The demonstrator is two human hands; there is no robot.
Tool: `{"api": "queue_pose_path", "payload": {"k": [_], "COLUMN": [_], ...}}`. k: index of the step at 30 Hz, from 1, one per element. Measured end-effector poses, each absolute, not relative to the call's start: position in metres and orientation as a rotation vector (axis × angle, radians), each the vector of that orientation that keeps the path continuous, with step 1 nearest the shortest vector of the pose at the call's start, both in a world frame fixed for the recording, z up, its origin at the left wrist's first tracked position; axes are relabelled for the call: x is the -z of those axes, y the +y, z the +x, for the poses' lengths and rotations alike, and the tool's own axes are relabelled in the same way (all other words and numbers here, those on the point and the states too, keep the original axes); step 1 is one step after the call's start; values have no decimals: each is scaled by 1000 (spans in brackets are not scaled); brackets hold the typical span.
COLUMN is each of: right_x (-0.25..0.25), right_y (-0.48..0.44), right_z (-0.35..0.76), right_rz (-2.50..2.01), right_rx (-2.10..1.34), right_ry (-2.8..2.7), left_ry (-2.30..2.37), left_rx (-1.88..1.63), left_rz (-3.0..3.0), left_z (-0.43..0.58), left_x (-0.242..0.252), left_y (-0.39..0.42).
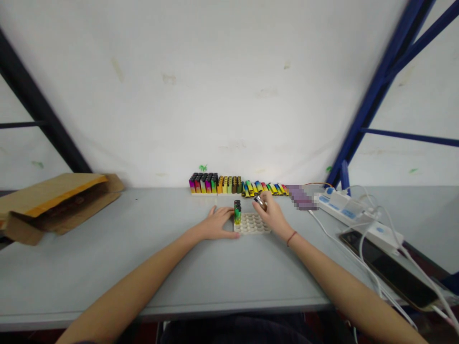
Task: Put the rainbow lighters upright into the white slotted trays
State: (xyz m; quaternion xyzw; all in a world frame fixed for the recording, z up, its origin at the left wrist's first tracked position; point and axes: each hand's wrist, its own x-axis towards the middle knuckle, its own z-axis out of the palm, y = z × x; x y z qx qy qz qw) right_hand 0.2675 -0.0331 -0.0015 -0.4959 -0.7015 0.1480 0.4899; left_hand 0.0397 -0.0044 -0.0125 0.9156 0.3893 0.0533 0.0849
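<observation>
A small white tray with rows of round holes (253, 224) lies on the table in front of me. A few lighters (237, 214), black-topped with green and yellow bodies, stand upright at its left end. My left hand (217, 223) spans that end, thumb along the front corner and forefinger by the standing lighters, gripping the tray. Over the right part of the tray, my right hand (270, 215) pinches a lighter (260, 202) whose shiny metal end shows; its body is mostly hidden by the fingers. Behind, several loose colourful lighters (263, 188) lie in a row.
Two filled trays of upright lighters, one purple and pink (203, 184), one orange and brown (229, 185), stand against the wall. An open cardboard box (68, 200) sits at left. At right are a power strip (358, 217), white cables and a phone (389, 267).
</observation>
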Motion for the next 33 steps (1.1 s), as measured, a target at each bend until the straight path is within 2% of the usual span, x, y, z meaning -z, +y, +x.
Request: {"api": "queue_pose_path", "payload": {"k": [5,12,19,25,33], "right_x": [-4,0,-10,2,3], "right_y": [-45,-55,-63,-61,-61], "right_z": [257,247,240,239,237], "right_rz": [-1094,-1022,-844,-925,-1033], "right_rx": [-297,-574,-376,-422,-256], "right_ry": [-1758,-1833,-1938,-1902,-2018], "left_ry": [1154,1139,1133,1126,1104], "left_rx": [-181,-205,-221,-213,-230], "left_rz": [2740,2738,2724,2727,2728], "left_z": [39,38,39,39,38], "left_x": [15,18,17,15,17], "left_y": [-3,-2,-2,-4,-3]}}
